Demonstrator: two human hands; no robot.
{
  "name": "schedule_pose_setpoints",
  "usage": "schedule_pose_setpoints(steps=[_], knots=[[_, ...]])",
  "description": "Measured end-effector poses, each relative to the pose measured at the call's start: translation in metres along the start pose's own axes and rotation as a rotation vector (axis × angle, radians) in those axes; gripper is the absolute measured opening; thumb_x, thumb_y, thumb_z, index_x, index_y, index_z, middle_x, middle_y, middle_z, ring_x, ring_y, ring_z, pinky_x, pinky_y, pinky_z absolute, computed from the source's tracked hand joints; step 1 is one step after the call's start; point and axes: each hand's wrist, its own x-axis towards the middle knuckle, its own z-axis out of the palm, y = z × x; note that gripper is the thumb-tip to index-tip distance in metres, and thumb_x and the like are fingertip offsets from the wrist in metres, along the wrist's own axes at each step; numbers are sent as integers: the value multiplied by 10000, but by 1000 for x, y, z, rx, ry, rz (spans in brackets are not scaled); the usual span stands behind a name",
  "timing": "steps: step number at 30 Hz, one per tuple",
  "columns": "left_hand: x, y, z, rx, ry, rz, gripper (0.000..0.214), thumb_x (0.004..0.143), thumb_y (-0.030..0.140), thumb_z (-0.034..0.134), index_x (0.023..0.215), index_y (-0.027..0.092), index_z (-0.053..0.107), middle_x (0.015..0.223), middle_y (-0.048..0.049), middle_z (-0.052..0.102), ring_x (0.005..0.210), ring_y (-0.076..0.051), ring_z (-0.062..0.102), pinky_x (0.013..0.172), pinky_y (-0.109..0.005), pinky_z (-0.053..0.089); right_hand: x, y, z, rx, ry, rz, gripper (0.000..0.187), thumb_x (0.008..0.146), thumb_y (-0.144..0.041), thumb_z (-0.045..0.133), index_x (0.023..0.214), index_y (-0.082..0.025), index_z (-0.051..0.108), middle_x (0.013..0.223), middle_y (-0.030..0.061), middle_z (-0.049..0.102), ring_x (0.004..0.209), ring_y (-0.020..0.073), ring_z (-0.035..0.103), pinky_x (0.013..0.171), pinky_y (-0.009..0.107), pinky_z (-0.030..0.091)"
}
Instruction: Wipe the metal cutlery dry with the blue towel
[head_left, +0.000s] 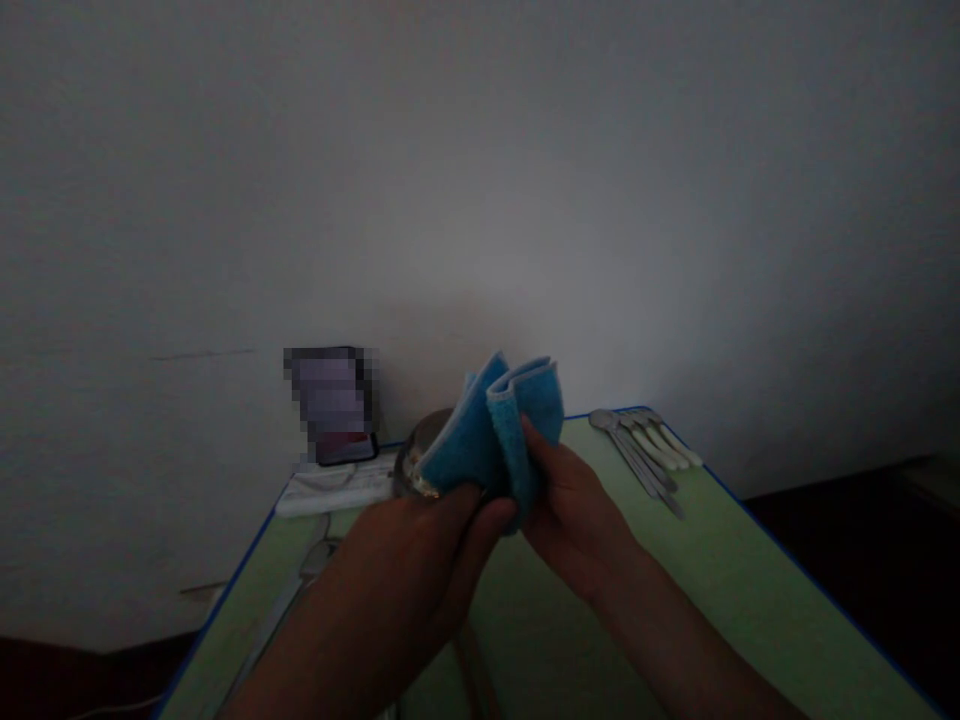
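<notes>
A folded blue cloth with pale edging is held up over the table in both hands. My left hand is closed on its lower part, thumb pressed against the fingers. From the right side, my right hand grips the cloth, with its thumb lying on the fold. Whether anything is wrapped inside the cloth cannot be seen. Just behind the cloth and left fingers stands a dark round metal container, partly hidden. Below the left hand, a brownish stick-like thing shows dimly on the table.
Spoons and forks, some white-handled, lie together at the table's back right. Long metal utensils lie along the left, partly behind my forearm. A phone-like screen leans on the wall above a white folded item. The green table has blue edges.
</notes>
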Motion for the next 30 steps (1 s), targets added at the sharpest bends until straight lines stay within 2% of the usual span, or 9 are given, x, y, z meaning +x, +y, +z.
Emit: schedule_pose_setpoints(steps=[4,11,14,18,21,23,26,28,30], knots=[[2,-1,5,10,-9,-12,388,941,335,251,795,198,582,727,-31,671,644,-187,633,572,-285,433,2,7,0,39,-4,-1,306,752,-388,621,960,-165,629,936,34,706,887,172,640,804,308,498],[-2,0,9,-52,-53,28,284,930,289,294,886,209,563,810,-30,660,707,-183,624,615,-283,446,12,-2,-8,111,209,2,305,797,-414,558,955,-164,636,963,55,707,904,186,648,801,345,515],[-5,0,3,-106,-81,34,260,927,300,325,931,242,579,867,-14,680,744,-181,636,627,-276,446,15,-13,-14,94,255,-102,250,782,-364,593,953,-187,637,983,26,705,874,173,656,816,340,515],[-8,-6,-10,-150,-125,3,295,907,365,369,808,227,611,718,4,671,641,-159,626,526,-224,419,16,-28,-18,-28,254,-301,313,724,-292,663,1027,-226,618,991,4,701,898,170,648,842,351,506],[-10,-18,-19,-207,-11,-74,309,889,385,377,778,201,598,567,20,610,510,-132,576,454,-200,395,16,-35,-19,-121,223,-437,397,700,-259,681,1086,-241,590,1045,14,681,963,186,625,867,375,488],[-12,-28,-23,-275,77,-91,298,890,382,373,799,200,591,602,19,626,517,-120,576,474,-191,419,15,-38,-21,-226,214,-528,376,719,-264,659,1088,-246,590,1076,17,666,1001,187,603,901,379,458],[-19,-42,-26,-380,100,-67,248,892,344,384,1040,234,549,763,15,677,617,-118,611,538,-177,471,11,-47,-27,-595,177,-610,279,737,-262,636,1015,-232,631,1041,13,673,991,185,590,918,363,425],[-24,-49,-28,-411,123,-83,257,892,327,394,1110,253,509,779,20,682,609,-109,612,541,-169,484,6,-55,-32,-910,28,-541,211,734,-238,633,943,-224,658,944,1,693,894,183,605,842,339,452],[-25,-51,-30,-415,144,-130,220,883,332,411,1025,237,550,718,20,680,551,-105,601,500,-166,478,-1,-65,-35,-1107,-205,-388,150,733,-221,626,875,-221,675,818,-13,698,760,176,610,705,302,476]])
